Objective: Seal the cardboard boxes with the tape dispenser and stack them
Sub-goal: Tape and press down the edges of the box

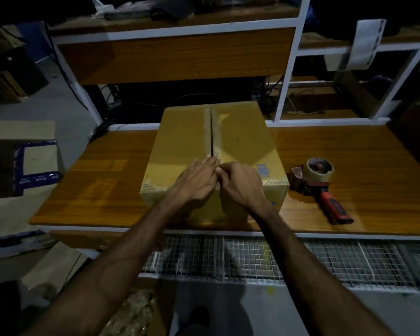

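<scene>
1. Position: one cardboard box [214, 151] sits at the middle of the wooden table [337, 151], its near face at the table's front edge. The tape dispenser [321, 187] lies on the table just to the right of the box, apart from it and not in either hand.

2. Progress: the top flaps are folded shut and meet along a centre seam, but a dark gap shows along that seam, so the top does not appear freshly sealed. Old clear tape remnants show beside the seam and at the near corners. Judged stage — flaps closed and held, taping not yet done, stacking not yet done.

3. Hands: the left hand [199, 180] lies flat, fingers straight, pressing the near end of the seam. The right hand [240, 183] rests beside it and touches it, fingers curled inward at the seam; whether it pinches a tape end or a flap edge cannot be told.

4. Orientation: the box stands upright, closed top facing up. Its seam — and seemingly its long axis — runs straight away from the person. The dispenser's red handle points toward the near right, the roll end away.

5. Remaining: other boxes [34, 161] stand at the left, off the table; their sealing state is unclear.
</scene>
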A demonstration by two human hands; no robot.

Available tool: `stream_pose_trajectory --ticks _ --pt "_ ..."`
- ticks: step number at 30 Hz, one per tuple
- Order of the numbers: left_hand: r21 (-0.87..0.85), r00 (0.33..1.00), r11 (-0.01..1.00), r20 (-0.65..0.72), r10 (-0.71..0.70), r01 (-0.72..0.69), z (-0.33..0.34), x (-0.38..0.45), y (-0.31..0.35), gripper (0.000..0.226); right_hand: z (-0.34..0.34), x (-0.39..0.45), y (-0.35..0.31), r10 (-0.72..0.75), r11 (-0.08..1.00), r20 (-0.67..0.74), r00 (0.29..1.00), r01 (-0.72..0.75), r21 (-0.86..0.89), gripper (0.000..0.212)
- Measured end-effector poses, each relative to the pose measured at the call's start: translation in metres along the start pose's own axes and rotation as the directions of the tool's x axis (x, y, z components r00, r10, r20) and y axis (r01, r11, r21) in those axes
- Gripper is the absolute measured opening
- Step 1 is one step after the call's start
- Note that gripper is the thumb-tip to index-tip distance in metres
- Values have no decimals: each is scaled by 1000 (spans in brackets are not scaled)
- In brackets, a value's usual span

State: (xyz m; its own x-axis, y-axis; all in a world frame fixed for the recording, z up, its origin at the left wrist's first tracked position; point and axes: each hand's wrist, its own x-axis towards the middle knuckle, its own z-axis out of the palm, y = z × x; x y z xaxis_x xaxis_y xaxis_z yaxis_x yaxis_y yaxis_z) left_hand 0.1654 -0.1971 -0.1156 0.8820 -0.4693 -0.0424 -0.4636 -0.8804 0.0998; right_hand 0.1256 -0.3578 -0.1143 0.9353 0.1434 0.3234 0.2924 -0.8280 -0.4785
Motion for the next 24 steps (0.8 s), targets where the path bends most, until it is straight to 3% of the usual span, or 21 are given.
stream_pose_trajectory --ticks 3,7,17,24 --pt "78 998 996 56 41 -45 -3 48 -29 59 7 20 0 137 990 -40 990 -137 14 35" --pt "55 998 998 59 13 -16 -6 107 -57 66 17 29 2 245 970 -79 966 -244 15 30" --pt "-12 999 999 31 42 -41 1 169 -93 74 21 30 2 274 960 -129 953 -278 -14 20" --pt "-8 998 999 44 -40 40 -9 230 -122 83 22 32 0 298 954 -146 943 -301 2 20"
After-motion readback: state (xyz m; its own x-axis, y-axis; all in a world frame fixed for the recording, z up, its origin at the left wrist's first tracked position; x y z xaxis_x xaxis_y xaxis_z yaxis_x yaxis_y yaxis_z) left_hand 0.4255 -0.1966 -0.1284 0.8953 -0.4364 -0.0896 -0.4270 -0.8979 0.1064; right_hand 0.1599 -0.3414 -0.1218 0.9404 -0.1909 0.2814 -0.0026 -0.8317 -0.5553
